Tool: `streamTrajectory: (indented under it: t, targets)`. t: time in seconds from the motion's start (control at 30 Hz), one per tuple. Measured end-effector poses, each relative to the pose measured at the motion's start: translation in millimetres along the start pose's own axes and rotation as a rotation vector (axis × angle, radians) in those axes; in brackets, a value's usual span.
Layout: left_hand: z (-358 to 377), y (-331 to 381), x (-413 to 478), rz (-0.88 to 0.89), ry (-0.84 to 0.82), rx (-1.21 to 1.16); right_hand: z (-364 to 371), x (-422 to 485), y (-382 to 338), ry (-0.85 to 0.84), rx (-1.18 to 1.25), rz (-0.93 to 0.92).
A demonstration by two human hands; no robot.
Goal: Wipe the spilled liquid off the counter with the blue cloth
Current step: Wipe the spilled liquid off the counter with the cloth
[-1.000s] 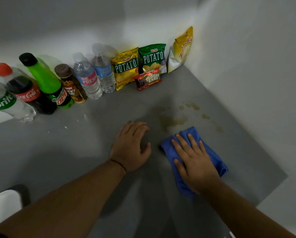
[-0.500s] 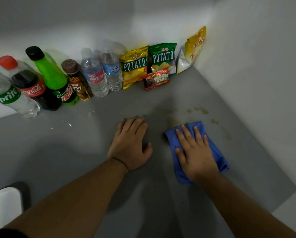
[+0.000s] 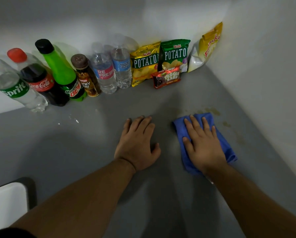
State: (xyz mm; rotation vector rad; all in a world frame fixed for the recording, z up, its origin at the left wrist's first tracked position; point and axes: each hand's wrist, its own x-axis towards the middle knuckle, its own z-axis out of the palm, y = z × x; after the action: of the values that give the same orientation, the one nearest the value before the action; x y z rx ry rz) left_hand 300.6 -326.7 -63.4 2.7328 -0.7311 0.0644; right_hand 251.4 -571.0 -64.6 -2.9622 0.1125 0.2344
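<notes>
The right hand (image 3: 203, 143) presses flat, fingers spread, on the folded blue cloth (image 3: 224, 140) to blot yellowish spilled liquid (image 3: 214, 111); the empty left hand (image 3: 137, 143) braces open-palmed on the grey counter (image 3: 75, 152).

The right hand (image 3: 203, 143) has pushed the blue cloth (image 3: 226, 145) forward, apparently covering most of the spill (image 3: 214, 111).

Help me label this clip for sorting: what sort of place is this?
Probably a kitchen or pantry counter in a home, though that is a guess. Drink bottles and snack bags line the white wall, and the right hand presses a blue cloth by a brownish spill.
</notes>
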Motion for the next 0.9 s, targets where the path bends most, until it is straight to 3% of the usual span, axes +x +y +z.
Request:
streamTrajectory:
  t: [0.17, 0.3, 0.43, 0.57, 0.7, 0.8, 0.9]
  targets:
    - [0, 0, 0, -0.006, 0.008, -0.027, -4, -31, 34, -0.076, 0.027, -0.293]
    - [1, 0, 0, -0.004, 0.018, -0.028, -12, -11, 48, -0.041, 0.029, -0.173]
    - [2, 0, 1, -0.009, 0.017, -0.013, -9, 29, 13, 0.001, 0.029, 0.025]
    - [4, -1, 1, -0.005, 0.032, -0.024, -3, 20, -1, -0.020, 0.005, -0.135]
    - [4, -2, 1, -0.004, 0.044, -0.039, -7, -1, 33, -0.086, 0.026, -0.338]
    - [5, -2, 0, -0.001, 0.038, -0.040, -14, 12, 48, -0.065, 0.021, -0.279]
    - [4, -2, 1, -0.005, 0.012, -0.031, -15, 44, 28, -0.011, 0.026, -0.088]
